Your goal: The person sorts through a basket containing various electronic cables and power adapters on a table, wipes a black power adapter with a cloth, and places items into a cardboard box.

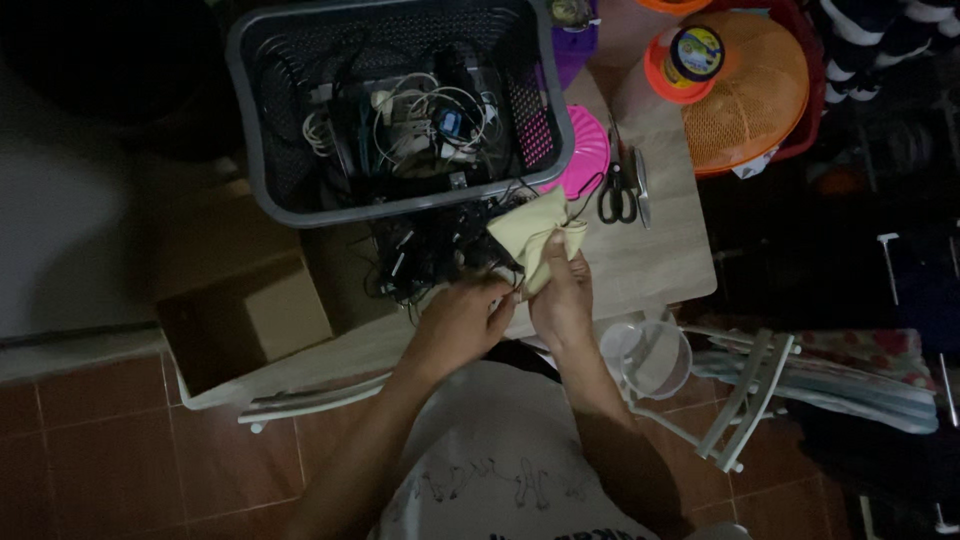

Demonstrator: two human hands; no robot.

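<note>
Yellow cloth (530, 235) (crumpled) between right fingers (556, 262)

Home: tiled floor (110, 460), cluttered small table (660, 260), cable-filled basket (250, 110), cardboard box (250, 310).

Both forearms rise from 6 o'clock and converge toward the centre. The left hand (462, 322) curls knuckles-up, its fingertips pinched toward 3 o'clock. The right hand (562, 300) points toward 12 o'clock, fingers closed in a grip, touching the left.
</note>
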